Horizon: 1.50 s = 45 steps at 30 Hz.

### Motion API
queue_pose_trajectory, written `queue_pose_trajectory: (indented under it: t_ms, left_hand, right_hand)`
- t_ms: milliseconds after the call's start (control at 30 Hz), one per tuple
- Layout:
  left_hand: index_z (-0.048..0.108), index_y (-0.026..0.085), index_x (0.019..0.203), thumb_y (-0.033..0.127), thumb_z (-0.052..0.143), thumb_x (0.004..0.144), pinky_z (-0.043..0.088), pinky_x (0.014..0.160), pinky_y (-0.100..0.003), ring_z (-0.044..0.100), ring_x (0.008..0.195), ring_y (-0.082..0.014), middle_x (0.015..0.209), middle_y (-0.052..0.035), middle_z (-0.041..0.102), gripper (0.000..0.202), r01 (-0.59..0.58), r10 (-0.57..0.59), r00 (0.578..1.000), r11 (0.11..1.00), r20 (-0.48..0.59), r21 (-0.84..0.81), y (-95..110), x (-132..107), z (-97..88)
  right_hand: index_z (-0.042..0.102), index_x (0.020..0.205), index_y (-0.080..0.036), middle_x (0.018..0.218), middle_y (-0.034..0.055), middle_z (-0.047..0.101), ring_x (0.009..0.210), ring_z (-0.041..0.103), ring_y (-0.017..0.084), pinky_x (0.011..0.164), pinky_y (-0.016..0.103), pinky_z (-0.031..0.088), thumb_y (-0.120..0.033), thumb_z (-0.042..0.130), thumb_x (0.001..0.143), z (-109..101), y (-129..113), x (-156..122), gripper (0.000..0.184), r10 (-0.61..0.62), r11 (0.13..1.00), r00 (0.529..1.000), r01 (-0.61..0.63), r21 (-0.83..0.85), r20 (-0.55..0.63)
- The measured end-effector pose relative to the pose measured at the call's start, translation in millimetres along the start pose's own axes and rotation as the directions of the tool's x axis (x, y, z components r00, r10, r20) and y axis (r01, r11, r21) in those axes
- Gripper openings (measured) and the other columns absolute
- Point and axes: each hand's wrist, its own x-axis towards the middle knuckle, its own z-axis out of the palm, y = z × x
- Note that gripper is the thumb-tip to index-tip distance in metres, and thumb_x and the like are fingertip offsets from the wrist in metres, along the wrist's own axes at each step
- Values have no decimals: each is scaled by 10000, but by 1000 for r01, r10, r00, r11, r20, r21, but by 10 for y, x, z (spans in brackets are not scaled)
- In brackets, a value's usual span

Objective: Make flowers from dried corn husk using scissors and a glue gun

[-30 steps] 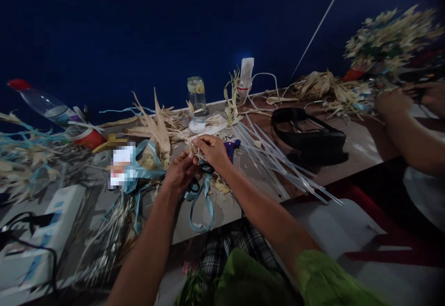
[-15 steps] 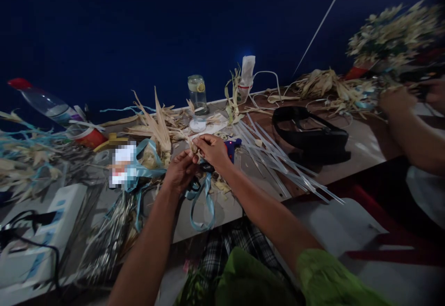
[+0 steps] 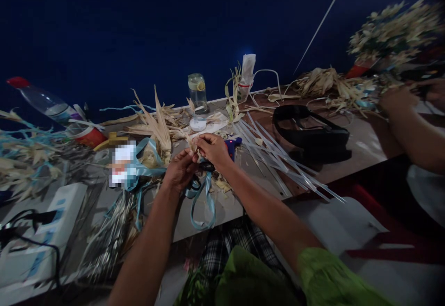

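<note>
A small piece of dried corn husk (image 3: pixel 193 145) is pinched between the fingertips of my left hand (image 3: pixel 181 170) and my right hand (image 3: pixel 214 149), which meet over the table. Its lower part is hidden by the fingers. Below the hands lie black-handled scissors (image 3: pixel 195 183), partly covered, and a loop of light blue ribbon (image 3: pixel 203 225). A blue glue gun (image 3: pixel 237 143) with a small red light shows behind my right wrist. Left of the hands, dried husks (image 3: pixel 160 127) stand in a pile beside more blue ribbon (image 3: pixel 148 170).
Clear glue sticks (image 3: pixel 278 153) and a black strap headset (image 3: pixel 309 132) lie to the right. A glass jar (image 3: pixel 197 93) stands behind. A power strip (image 3: pixel 57 232), wires (image 3: pixel 109 236) and a tilted bottle (image 3: pixel 48 104) are left. Another person's arm (image 3: pixel 413 130) works at far right.
Both hands stay nearly in place, with the husk piece still between their fingertips and its visible part slightly shifted. At far right, the other person's hands have moved a little.
</note>
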Motion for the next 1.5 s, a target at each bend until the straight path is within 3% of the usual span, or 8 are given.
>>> queue_pose_trajectory:
  t_ms: [367, 600, 800, 900, 1000, 1133, 1267, 1500]
  left_hand:
    - [506, 144, 680, 205, 698, 647, 237, 348, -124, 318, 363, 3, 572, 40, 517, 204, -26, 28, 999, 999, -47, 33, -9, 32, -20]
    - [486, 145, 650, 233, 697, 648, 276, 358, -136, 296, 356, 3, 569, 52, 502, 228, -56, 56, 997, 998, -58, -7, 11, 22, -24]
    - [502, 138, 662, 230, 692, 653, 226, 359, -125, 305, 365, 6, 545, 42, 501, 211, -83, 82, 992, 997, -98, -5, 1, 42, -17]
    - [505, 141, 665, 247, 686, 658, 215, 350, -131, 313, 359, 1, 540, 39, 507, 210, -107, 108, 986, 994, -126, 17, -17, 49, -20]
    - [515, 144, 690, 258, 687, 658, 224, 351, -135, 320, 355, -1, 550, 39, 521, 209, -137, 139, 982, 990, -129, 23, -34, 50, -24]
    - [519, 140, 675, 253, 689, 648, 225, 353, -138, 311, 350, 0, 537, 36, 526, 206, -195, 198, 972, 980, -128, 29, -49, 57, -30]
    - [530, 131, 661, 243, 696, 632, 230, 364, -132, 328, 365, 0, 534, 30, 530, 202, -232, 235, 964, 972, -124, 42, -45, 61, -19]
    - [525, 130, 652, 258, 710, 614, 235, 368, -135, 319, 360, 1, 527, 34, 530, 228, -226, 227, 966, 974, -125, 17, -32, 48, 4]
  right_hand:
    - [582, 670, -155, 487, -63, 465, 386, 351, 31, 399, 186, 251, -396, 671, 624, -9, 21, 25, 261, 30, 998, 999, -30, 52, 17]
    - [613, 760, -151, 603, -37, 518, 419, 388, 32, 430, 194, 286, -386, 630, 658, -58, -49, 49, 256, -3, 999, 995, 7, 45, -100]
    - [612, 759, -151, 635, -26, 533, 444, 413, 49, 451, 202, 308, -416, 608, 676, -293, -235, -2, 278, -7, 976, 1000, 3, -218, -20]
    - [619, 753, -148, 620, -10, 549, 488, 456, 80, 495, 217, 348, -435, 528, 737, -520, -299, -113, 302, -45, 853, 998, 22, -521, -32]
    - [644, 726, -144, 647, 41, 609, 603, 535, 134, 558, 240, 353, -428, 484, 777, -714, -285, -234, 330, -77, 507, 987, -83, -858, -141]
    - [659, 785, -146, 789, 116, 678, 770, 612, 202, 630, 265, 375, -544, 455, 785, -792, -172, -319, 447, 9, 165, 962, -271, -948, -273]
    - [636, 926, -116, 942, 177, 672, 893, 622, 235, 678, 267, 398, -618, 446, 765, -745, -72, -298, 560, 112, 71, 940, -332, -941, -323]
    - [624, 957, -101, 1040, 202, 645, 978, 609, 270, 731, 284, 420, -534, 522, 740, -726, -40, -192, 496, 145, 66, 924, -366, -928, -354]
